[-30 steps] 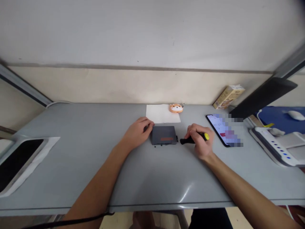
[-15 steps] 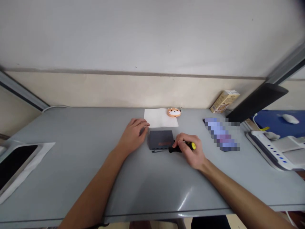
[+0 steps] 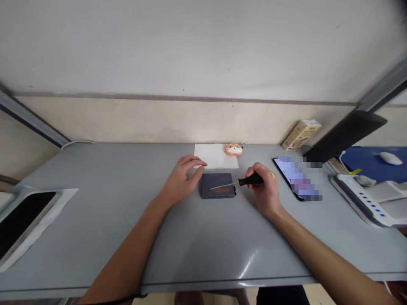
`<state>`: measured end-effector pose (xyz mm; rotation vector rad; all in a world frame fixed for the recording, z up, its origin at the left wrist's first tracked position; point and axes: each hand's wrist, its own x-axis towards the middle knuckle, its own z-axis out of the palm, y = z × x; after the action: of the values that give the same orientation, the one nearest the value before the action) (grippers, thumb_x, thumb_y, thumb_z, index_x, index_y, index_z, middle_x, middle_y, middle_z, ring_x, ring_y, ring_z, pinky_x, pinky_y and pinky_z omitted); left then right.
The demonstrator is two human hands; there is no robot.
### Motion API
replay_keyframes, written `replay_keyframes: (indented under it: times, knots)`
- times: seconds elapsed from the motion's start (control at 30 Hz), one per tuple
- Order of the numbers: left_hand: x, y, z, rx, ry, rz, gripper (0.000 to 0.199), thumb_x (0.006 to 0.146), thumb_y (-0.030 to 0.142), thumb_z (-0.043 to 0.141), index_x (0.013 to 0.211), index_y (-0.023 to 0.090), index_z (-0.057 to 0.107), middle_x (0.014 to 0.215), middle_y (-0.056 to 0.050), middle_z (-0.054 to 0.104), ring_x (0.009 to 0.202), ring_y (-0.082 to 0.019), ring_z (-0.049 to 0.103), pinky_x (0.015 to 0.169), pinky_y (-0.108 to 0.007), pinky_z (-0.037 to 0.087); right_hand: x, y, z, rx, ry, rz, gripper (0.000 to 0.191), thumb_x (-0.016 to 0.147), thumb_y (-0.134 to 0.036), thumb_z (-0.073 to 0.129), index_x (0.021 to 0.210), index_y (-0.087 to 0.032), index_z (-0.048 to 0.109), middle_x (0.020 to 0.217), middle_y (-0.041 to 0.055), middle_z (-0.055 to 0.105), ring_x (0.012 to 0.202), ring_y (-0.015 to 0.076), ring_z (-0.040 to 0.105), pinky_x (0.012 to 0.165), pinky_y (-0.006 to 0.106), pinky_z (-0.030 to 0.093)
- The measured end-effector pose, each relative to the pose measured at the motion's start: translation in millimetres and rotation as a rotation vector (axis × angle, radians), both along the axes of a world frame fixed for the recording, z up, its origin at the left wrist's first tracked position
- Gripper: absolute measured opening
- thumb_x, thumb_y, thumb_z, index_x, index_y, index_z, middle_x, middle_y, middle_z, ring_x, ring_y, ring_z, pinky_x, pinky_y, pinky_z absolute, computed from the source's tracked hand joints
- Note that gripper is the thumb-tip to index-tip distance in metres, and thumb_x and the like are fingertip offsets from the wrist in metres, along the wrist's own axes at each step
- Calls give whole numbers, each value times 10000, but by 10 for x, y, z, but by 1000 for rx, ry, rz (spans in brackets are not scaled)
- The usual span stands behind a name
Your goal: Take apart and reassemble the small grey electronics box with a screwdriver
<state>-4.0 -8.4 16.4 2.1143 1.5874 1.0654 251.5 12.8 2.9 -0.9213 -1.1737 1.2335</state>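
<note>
A small dark grey box (image 3: pixel 210 182), with a row of holes along its near side and reddish print on top, lies on the grey table. In my right hand (image 3: pixel 265 188) is a screwdriver (image 3: pixel 251 180) with a black and yellow handle. Its metal shaft points left across the top of the box; I cannot tell whether the tip touches. My left hand (image 3: pixel 184 178) rests at the box's left edge, fingers stretched out and holding nothing. Behind the box lies a white sheet of paper (image 3: pixel 210 156) with an orange animal-faced case (image 3: pixel 234 149) on it.
To the right are a phone (image 3: pixel 295 178), a carton (image 3: pixel 301 134), a black slanted panel (image 3: pixel 346 135) and a white power strip (image 3: pixel 359 199). A white mouse (image 3: pixel 390 158) sits on a blue mat. A dark-screened device (image 3: pixel 25 216) lies at far left.
The screwdriver has risen from the near side of the box to above its top. My right hand has moved right and up; my left hand has shifted slightly right.
</note>
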Motion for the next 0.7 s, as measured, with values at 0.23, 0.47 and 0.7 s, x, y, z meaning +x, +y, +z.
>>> replay_keyframes:
  times: [0.23, 0.47, 0.7]
  knots:
    - [187, -78, 15, -79, -39, -186, 177, 968, 358, 611, 1065, 257, 719, 1176, -57, 681, 1156, -230, 604, 1056, -418, 488, -18, 90, 0, -119, 42, -133, 273, 862, -442, 588, 721, -214, 640, 672, -17, 547, 564, 118, 468, 507, 261, 345]
    - [207, -35, -47, -67, -105, -114, 185, 990, 329, 571, 919, 241, 717, 1056, -51, 701, 1046, -208, 637, 983, -395, 514, -20, 100, 1, -102, 39, -153, 287, 855, -455, 579, 710, -211, 623, 693, -13, 551, 564, 114, 478, 496, 257, 346]
    - [-34, 167, -55, -85, 61, 27, 224, 991, 374, 557, 948, 246, 735, 1064, -45, 733, 1088, -242, 616, 962, -428, 499, -11, 136, -37, -155, 76, -142, 276, 833, -434, 598, 693, -200, 638, 725, -18, 540, 579, 98, 468, 499, 233, 367]
